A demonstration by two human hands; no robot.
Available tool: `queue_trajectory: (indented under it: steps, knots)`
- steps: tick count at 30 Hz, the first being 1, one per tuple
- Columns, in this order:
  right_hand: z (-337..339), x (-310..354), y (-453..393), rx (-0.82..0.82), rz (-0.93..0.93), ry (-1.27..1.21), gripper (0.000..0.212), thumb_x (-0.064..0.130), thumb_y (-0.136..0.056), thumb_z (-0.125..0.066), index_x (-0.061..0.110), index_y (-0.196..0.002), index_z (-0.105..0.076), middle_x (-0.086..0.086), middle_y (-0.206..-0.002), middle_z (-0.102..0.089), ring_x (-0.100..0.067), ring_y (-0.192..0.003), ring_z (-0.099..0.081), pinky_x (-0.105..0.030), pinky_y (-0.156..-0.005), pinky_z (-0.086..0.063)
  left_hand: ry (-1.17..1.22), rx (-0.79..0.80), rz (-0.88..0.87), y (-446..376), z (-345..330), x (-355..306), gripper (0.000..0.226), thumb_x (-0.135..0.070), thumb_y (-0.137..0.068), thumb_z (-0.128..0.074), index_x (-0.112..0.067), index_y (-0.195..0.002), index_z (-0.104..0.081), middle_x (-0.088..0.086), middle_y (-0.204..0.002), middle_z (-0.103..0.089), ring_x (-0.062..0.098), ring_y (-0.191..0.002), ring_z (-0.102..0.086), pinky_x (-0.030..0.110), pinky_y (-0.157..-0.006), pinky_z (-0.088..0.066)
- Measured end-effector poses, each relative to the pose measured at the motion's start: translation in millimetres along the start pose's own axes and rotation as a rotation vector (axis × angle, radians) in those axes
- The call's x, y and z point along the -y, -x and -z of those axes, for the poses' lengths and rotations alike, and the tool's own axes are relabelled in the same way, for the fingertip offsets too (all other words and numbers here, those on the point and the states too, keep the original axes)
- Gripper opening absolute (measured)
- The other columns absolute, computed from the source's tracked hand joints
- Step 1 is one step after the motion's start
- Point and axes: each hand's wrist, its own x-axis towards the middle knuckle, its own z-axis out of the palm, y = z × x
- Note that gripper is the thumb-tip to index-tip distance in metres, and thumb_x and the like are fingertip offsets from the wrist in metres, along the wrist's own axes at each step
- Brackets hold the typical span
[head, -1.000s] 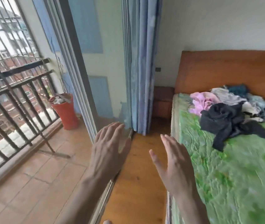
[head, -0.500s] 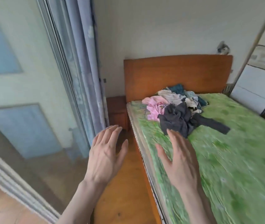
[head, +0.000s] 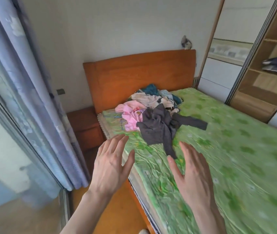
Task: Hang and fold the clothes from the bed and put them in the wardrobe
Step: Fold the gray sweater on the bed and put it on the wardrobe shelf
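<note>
Here both hands are open and hold nothing: the left hand point(head: 111, 163) is over the edge of the bed point(head: 235, 157), the right hand point(head: 192, 173) over its green cover. The clothes point(head: 156, 114) lie in a heap near the headboard point(head: 139, 75). The wardrobe point(head: 269, 68) stands open at the right.

1. Left hand point(head: 110, 168) and right hand point(head: 191, 176) hover empty, fingers spread, above the bed point(head: 235, 166).
2. Clothes pile point(head: 154, 115) lies at 12 o'clock.
3. Wardrobe point(head: 266, 78) stands open at 2 o'clock.

Green-covered bed point(head: 235, 157), clothes pile point(head: 153, 115) (dark grey on top) near headboard point(head: 139, 73)
</note>
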Motion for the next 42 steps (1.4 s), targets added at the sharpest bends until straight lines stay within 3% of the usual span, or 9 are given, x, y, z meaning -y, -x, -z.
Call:
queue_trajectory:
  steps: [7, 12, 20, 32, 38, 42]
  knots:
    - [-65.1, -21.8, -122.6, -0.065, -0.095, -0.063, 0.066, 0.049, -0.102, -0.054, 0.011, -0.155, -0.046, -0.008, -0.153, -0.055, -0.025, -0.139, -0.052, -0.045, -0.116, -0.042, 0.018, 0.036, -0.047, -104.4, -92.9, 57.7, 0.042, -0.04, -0.106, -0.053, -0.013, -0.136, -0.062, 0.002, -0.135, -0.064, 0.028, -0.121, -0.062, 0.043, -0.101, -0.05]
    - [-98.1, -46.2, -211.4, -0.084, -0.159, -0.068, 0.064, 0.048, -0.102, -0.057, 0.011, -0.154, -0.047, -0.008, -0.152, -0.055, -0.025, -0.139, -0.051, -0.04, -0.117, -0.037, 0.023, 0.063, -0.048, -179.2, -153.5, 88.2, 0.042, -0.039, -0.103, -0.055, -0.014, -0.136, -0.062, 0.001, -0.134, -0.064, 0.026, -0.118, -0.061, 0.043, -0.097, -0.052]
    - [-138.0, -80.9, -305.1, -0.065, -0.165, -0.018, 0.063, 0.046, -0.102, -0.058, 0.009, -0.153, -0.048, -0.008, -0.151, -0.056, -0.026, -0.138, -0.053, -0.042, -0.115, -0.042, 0.073, 0.108, -0.077, -262.8, -238.7, 119.8, 0.043, -0.036, -0.103, -0.054, -0.01, -0.135, -0.064, 0.006, -0.131, -0.067, 0.03, -0.119, -0.064, 0.047, -0.095, -0.055]
    - [-257.9, -129.0, -462.5, -0.136, -0.402, -0.023, 0.054, 0.041, -0.103, -0.058, 0.01, -0.147, -0.054, -0.008, -0.142, -0.061, -0.028, -0.131, -0.057, -0.045, -0.107, -0.048, 0.263, 0.318, -0.129, -383.9, -428.0, 191.9, 0.041, -0.035, -0.101, -0.055, -0.01, -0.132, -0.063, 0.005, -0.127, -0.067, 0.029, -0.116, -0.063, 0.044, -0.096, -0.051]
    - [-340.8, -151.9, -544.3, -0.041, -0.47, 0.04, 0.052, 0.036, -0.101, -0.064, 0.009, -0.145, -0.055, -0.008, -0.139, -0.064, -0.029, -0.127, -0.061, -0.044, -0.104, -0.051, 0.335, 0.453, -0.174, -456.5, -528.4, 230.2, 0.04, -0.031, -0.101, -0.055, -0.006, -0.13, -0.066, 0.009, -0.125, -0.07, 0.031, -0.117, -0.065, 0.045, -0.1, -0.054]
    - [-396.6, -183.7, -578.4, -0.008, -0.542, 0.092, 0.054, 0.036, -0.101, -0.066, 0.008, -0.145, -0.056, -0.008, -0.138, -0.065, -0.029, -0.124, -0.064, -0.042, -0.101, -0.053, 0.354, 0.586, -0.21, -474.2, -601.6, 253.9, 0.037, -0.016, -0.098, -0.07, -0.004, -0.133, -0.066, 0.01, -0.129, -0.07, 0.03, -0.123, -0.065, 0.046, -0.105, -0.055]
